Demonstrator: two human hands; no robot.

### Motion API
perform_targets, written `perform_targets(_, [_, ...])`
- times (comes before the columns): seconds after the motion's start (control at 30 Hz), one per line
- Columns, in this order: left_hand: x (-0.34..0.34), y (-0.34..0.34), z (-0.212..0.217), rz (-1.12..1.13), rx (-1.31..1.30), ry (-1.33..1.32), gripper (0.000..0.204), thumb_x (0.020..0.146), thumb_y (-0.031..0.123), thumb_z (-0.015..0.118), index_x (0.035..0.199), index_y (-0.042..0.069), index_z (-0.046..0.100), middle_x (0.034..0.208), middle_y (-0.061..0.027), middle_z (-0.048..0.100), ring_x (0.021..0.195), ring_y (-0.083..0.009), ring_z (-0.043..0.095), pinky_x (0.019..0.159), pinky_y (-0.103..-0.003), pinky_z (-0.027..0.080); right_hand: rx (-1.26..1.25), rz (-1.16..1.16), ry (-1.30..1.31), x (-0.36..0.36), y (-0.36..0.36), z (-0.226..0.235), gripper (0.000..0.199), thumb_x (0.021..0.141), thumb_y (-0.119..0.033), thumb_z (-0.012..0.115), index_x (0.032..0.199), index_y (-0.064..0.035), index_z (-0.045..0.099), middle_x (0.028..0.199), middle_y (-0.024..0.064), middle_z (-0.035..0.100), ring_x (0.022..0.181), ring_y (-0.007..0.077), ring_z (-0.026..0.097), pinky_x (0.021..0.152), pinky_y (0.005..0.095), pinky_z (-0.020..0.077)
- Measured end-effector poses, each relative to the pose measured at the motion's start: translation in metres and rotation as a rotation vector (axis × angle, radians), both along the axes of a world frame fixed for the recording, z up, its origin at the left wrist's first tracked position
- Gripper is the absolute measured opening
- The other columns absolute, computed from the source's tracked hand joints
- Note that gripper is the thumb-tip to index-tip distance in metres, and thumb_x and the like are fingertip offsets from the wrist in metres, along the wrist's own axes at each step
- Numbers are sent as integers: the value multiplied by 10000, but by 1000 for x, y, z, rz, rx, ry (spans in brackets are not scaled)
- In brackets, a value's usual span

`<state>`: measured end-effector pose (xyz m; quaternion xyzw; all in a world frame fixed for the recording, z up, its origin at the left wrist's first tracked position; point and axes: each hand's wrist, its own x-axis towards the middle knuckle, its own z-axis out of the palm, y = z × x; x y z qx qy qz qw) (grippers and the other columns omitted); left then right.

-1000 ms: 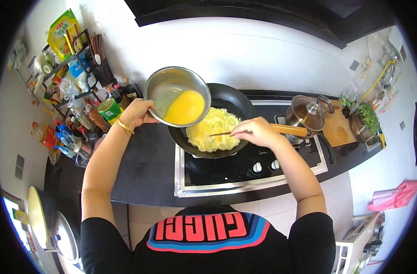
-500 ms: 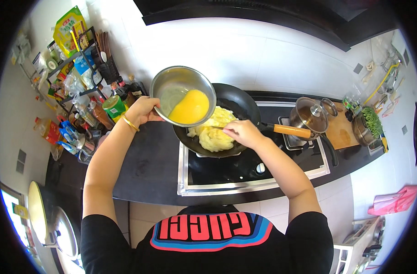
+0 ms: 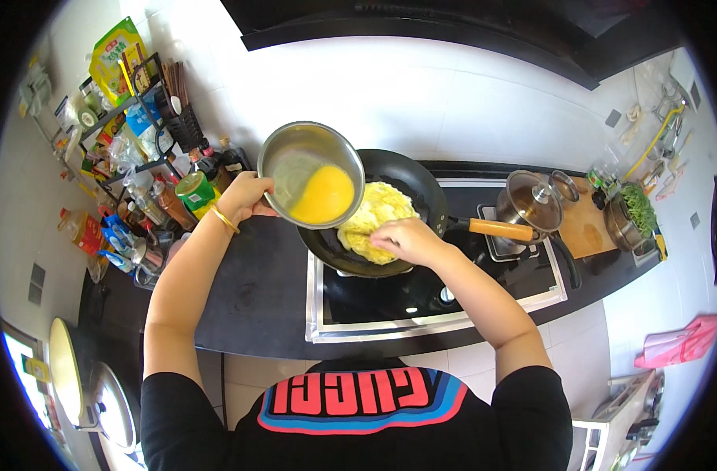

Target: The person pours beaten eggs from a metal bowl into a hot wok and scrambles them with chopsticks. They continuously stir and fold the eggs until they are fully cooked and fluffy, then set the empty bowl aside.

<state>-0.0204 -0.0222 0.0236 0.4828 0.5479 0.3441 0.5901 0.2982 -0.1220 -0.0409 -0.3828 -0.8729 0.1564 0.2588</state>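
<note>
In the head view, the left hand point(image 3: 252, 198) is closed on the rim of a round silver metal bowl point(image 3: 288, 161) at its eight o'clock. The bowl is held tilted over the ten o'clock edge of a round black wok point(image 3: 413, 174), with bright yellow liquid egg point(image 3: 325, 194) pooled toward the bowl's five o'clock. At the wok's four o'clock, the right hand point(image 3: 409, 239) is held with fingers drawn together over a soft, pale-yellow sheet of cooked egg point(image 3: 386, 206); whether anything is pinched cannot be told.

The bowl is judged light and stiff, best held by its rim, though its contents could slosh easily. The cooked egg is judged floppy, slippery and easily torn, so its edge is best lifted gently. For the wok, likely heavier, a grip is offered by the tan wooden handle point(image 3: 501, 229) at three o'clock.
</note>
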Motion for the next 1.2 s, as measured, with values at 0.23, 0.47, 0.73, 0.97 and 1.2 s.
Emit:
perform_targets(0.23, [2,-5,-2,12,-1,8,300,735,16,535,1002,-120,525,830,-169,621,644,-291,660,569,-417,587,-51,-60,41,20,-9,13,197,845,-217,597,815,-34,665,759,146,635,692,315,614,640,363,489])
perform_targets(0.47, [1,-2,-2,16,4,28,297,742,17,532,1003,-123,517,827,-180,619,649,-298,662,575,-427,589,-1,-132,-62,32,1,10,221,850,-258,589,832,-51,664,792,118,645,710,302,616,639,375,496])
perform_targets(0.73, [2,2,-6,12,46,48,294,746,11,534,1004,-129,509,814,-182,619,645,-295,663,573,-430,589,9,-159,-121,27,-2,-1,186,853,-255,579,824,-102,682,761,123,650,713,291,627,652,375,498])
perform_targets(0.97, [4,1,-3,-20,7,45,282,745,9,545,992,-125,520,830,-187,623,648,-296,664,578,-432,589,-8,-146,92,11,5,2,217,840,-240,590,799,-43,670,714,140,623,694,311,616,655,379,496])
perform_targets(1.2, [6,-5,-1,-2,13,28,277,745,6,535,991,-120,522,824,-179,622,643,-290,663,570,-423,589,18,60,87,16,-14,2,230,831,-262,628,836,-40,690,776,137,655,673,270,623,643,353,495])
